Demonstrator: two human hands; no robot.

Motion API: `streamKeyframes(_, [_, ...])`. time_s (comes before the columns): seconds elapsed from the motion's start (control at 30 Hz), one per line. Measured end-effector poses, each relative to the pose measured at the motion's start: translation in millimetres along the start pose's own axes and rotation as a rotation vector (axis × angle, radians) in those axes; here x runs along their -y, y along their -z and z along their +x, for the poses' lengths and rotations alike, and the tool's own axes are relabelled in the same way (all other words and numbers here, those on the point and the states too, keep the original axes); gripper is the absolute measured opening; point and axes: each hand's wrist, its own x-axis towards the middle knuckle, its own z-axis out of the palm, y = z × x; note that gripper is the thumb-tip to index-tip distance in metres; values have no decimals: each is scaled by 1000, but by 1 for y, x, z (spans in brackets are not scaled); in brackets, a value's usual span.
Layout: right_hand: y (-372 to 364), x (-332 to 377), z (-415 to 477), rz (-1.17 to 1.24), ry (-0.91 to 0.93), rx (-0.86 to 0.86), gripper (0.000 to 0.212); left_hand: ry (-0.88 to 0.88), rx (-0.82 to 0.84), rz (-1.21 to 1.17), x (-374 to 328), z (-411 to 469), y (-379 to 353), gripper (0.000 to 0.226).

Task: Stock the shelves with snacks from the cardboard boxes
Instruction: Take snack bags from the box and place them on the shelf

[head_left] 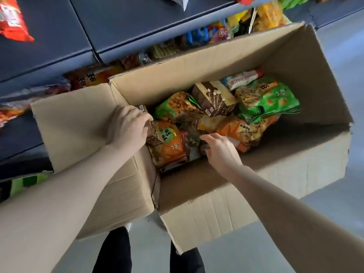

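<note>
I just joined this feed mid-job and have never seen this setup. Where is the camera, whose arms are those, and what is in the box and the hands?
No machine here: a person wears one wide-angle camera on the head, looking down at their own bare arms. The open cardboard box stands beside dark shelves of snacks. Inside lie a green bag, an orange bag, a brown wafer-stick box and more. The left hand grips a small brown box at the cardboard box's left end. The right hand reaches onto the bags; whether it holds one is unclear.
</note>
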Motion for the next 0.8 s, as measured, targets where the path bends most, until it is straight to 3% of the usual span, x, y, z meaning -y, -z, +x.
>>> streamKeyframes(0.23, [-56, -12, 61, -1, -104, 168, 51, 17, -92, 75, 1, 2, -20, 25])
streamKeyframes(0.37, [-83, -2, 73, 71, -149, 173, 47, -8, -146, 84, 5, 2, -26, 27])
streamKeyframes(0.5, [-93, 3, 67, 122, -204, 181, 56, -24, -83, 151, 4, 3, -23, 29])
streamKeyframes(0.7, [-69, 6, 105, 126, -167, -137, 84, -10, 40, 294, -1, 6, -20, 37])
streamKeyframes(0.8, [-54, 15, 147, 112, -160, -177, 93, -7, 9, 303, 1, 7, -22, 38])
